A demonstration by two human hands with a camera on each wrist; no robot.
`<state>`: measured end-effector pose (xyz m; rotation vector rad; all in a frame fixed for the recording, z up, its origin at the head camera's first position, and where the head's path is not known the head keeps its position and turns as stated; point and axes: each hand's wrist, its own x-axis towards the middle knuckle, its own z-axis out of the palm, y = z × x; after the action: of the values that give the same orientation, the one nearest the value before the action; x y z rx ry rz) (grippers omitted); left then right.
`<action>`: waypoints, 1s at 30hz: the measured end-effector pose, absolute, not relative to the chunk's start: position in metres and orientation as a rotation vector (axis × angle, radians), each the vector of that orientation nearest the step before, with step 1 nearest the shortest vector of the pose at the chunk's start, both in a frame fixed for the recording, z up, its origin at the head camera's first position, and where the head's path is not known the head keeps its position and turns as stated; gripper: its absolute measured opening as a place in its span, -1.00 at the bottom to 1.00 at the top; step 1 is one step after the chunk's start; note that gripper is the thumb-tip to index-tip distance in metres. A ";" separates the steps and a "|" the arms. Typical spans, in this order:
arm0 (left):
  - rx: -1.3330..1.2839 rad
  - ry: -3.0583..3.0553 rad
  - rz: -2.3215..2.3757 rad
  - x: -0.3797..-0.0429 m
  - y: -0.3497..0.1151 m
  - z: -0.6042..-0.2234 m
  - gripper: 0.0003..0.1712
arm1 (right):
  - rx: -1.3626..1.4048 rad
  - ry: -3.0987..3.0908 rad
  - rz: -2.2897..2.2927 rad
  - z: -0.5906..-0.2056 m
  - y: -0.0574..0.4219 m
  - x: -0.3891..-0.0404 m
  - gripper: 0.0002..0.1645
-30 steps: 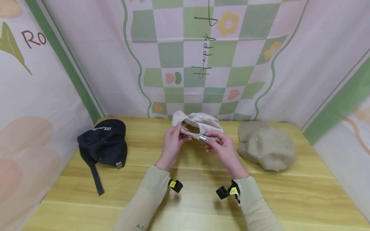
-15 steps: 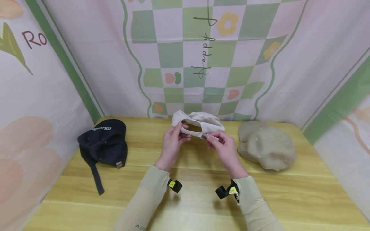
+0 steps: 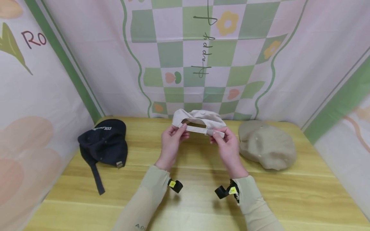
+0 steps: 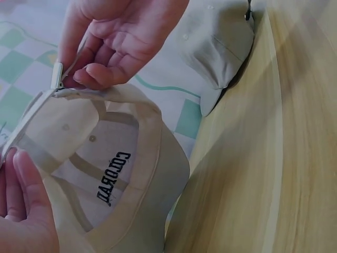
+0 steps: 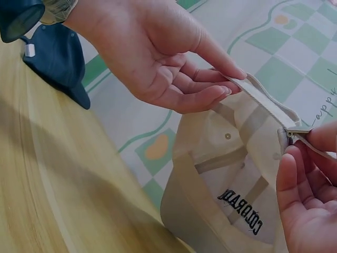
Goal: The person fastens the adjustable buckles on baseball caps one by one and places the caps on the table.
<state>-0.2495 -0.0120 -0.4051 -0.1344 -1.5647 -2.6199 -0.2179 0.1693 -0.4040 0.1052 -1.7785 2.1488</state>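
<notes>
A cream baseball cap (image 3: pixel 214 117) is held up at the back of the table, its rear opening towards me. Dark mirrored lettering (image 4: pixel 113 179) shows inside the crown. My left hand (image 3: pixel 170 142) pinches the adjusting strap (image 3: pixel 196 129) at its left end between thumb and fingers. At the other end, my right hand (image 3: pixel 226 144) pinches the strap by the metal buckle (image 5: pixel 299 130), thumb on top. A short strap tail (image 3: pixel 220 133) sticks out past the buckle over the right fingers. The strap runs nearly straight between the hands.
On the left of the wooden table (image 3: pixel 196 199) lies a black cap (image 3: pixel 104 144), its loose strap (image 3: pixel 96 179) trailing towards me. A khaki cap (image 3: pixel 267 146) lies at the right. A printed curtain (image 3: pixel 170 54) hangs right behind the table's back edge.
My right hand has moved slightly right and up, drawing the strap straighter, and its tail now shows past the buckle. The left hand stays nearly in place. Both other caps are still.
</notes>
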 end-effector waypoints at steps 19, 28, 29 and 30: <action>-0.104 -1.556 -2.617 -0.249 -0.012 -0.405 -0.92 | 0.100 -1.840 2.130 -0.406 0.171 -0.218 -0.89; -0.121 -1.568 -2.615 -0.249 -0.012 -0.406 -0.91 | 0.118 -1.830 2.159 -0.407 0.170 -0.219 -0.86; -0.121 -1.566 -2.618 -0.249 -0.012 -0.406 -0.91 | 0.123 -1.829 2.162 -0.406 0.170 -0.219 -0.86; -0.120 -1.566 -2.618 -0.249 -0.012 -0.406 -0.91 | 0.128 -1.831 2.163 -0.406 0.170 -0.219 -0.86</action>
<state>-0.2494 -0.0117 -0.4060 -0.1203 -1.5658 -2.6185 -0.2191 0.1696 -0.4063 0.1275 -1.8308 2.1626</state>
